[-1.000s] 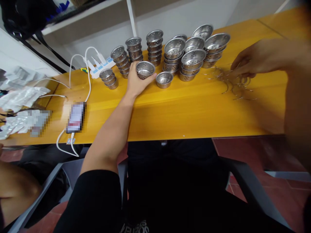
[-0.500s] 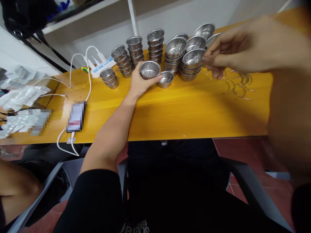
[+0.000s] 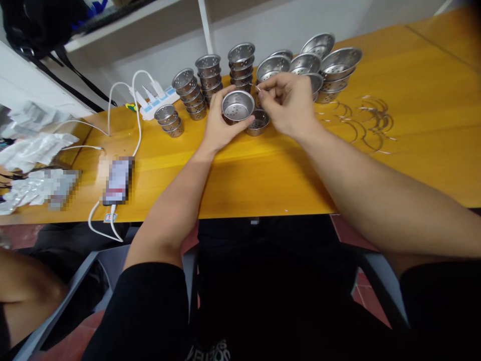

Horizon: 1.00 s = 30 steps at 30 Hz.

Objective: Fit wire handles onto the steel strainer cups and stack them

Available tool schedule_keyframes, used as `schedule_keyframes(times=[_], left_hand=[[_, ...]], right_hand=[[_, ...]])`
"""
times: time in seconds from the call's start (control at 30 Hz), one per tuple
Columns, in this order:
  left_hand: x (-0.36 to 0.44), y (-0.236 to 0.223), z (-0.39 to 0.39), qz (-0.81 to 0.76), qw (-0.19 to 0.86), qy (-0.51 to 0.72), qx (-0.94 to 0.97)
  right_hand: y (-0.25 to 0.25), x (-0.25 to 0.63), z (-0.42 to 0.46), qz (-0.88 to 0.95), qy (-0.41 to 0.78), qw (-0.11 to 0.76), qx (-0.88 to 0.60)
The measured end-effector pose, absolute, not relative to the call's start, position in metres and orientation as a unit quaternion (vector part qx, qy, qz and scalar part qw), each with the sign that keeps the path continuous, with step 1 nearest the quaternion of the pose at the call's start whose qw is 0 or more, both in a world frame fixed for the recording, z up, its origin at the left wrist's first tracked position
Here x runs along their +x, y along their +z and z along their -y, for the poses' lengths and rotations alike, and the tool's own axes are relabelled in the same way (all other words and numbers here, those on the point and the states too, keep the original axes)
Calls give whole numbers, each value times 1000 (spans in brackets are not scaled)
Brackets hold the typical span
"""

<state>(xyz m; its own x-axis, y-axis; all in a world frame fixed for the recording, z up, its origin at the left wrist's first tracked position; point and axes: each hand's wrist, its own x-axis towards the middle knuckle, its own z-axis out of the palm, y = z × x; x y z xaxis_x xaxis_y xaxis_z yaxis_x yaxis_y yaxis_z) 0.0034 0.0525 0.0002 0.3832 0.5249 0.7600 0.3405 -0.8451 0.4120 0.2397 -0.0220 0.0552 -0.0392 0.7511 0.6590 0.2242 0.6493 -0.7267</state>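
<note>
My left hand point(image 3: 218, 123) is wrapped round a perforated metal cup point(image 3: 238, 105), its open mouth tilted towards me. Just beyond the thumb, a smaller perforated cup point(image 3: 257, 124) stands on the table, partly covered by the held cup and my right hand. My right hand point(image 3: 287, 103) pinches a thin metal wire point(image 3: 257, 88) between thumb and fingertips, close to the held cup's right rim; most of the wire is hidden. Several curved wires point(image 3: 370, 125) lie loose to the right of that hand.
Stacks of perforated cups point(image 3: 208, 75) line the back of the table point(image 3: 255, 185), with wider ones point(image 3: 340, 65) at the right. Left of them are a power strip point(image 3: 160, 103), white cables and a phone point(image 3: 118, 180). Plastic bags point(image 3: 33, 150) and another person's leg point(image 3: 28, 296) are far left.
My right hand has swung left and down from the wider cups to beside the held cup, uncovering the right-hand stack. My left hand has shifted slightly right with its cup.
</note>
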Motion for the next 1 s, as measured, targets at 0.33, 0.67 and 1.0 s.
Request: schedule_keyframes(times=[0.33, 0.67, 1.0], left_hand=[[11, 3, -44, -282, 146, 493, 810], [20, 7, -34, -260, 123, 465, 837], [26, 17, -16, -278, 156, 451, 833]], right_hand=[[42, 244, 25, 693, 178, 587, -378], [49, 245, 33, 695, 226, 570, -376], [50, 242, 37, 686, 231, 565, -395]])
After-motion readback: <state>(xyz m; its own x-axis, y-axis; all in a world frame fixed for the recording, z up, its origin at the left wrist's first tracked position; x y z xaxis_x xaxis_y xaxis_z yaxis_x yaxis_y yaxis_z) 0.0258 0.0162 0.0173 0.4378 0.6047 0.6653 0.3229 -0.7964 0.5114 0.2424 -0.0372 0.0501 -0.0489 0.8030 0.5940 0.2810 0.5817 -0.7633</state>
